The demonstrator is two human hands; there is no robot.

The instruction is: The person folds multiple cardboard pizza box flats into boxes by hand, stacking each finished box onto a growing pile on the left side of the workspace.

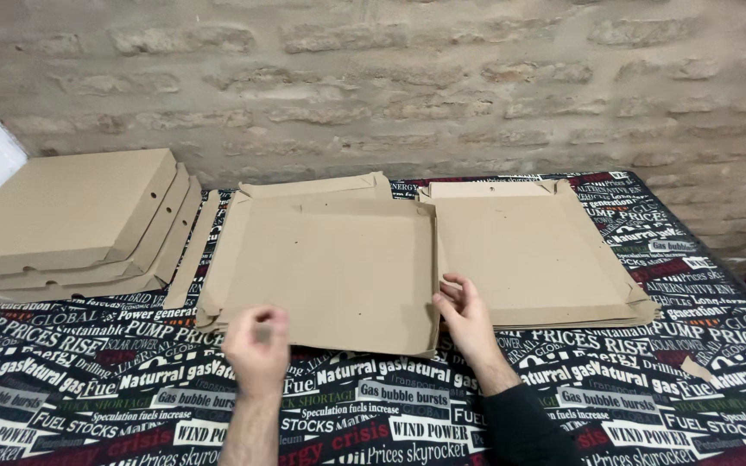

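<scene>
Fingers (452, 296) of the right hand (468, 318) pinch the right rim of a half-folded brown box (330, 267) lying mid-bench; its walls stand low. Left hand (257, 345) hovers curled and blurred at the near rim, grip unclear. Flat blanks (528, 250) lie just right, partly beneath it; closed boxes (66, 220) are stacked far left. Printed cloth (131, 397) covers the bench. Both forearms reach in from below.

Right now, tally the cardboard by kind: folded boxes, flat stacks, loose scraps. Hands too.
Closed folded boxes, stacked at left: 3
Stacks of flat unfolded blanks: 2, the centre stack and the right stack; sheets in each cannot be counted
Loose cardboard scrap on the printed cloth: 1
Hands: 2, left hand and right hand, both at the centre stack's near edge
Total: 8
</scene>
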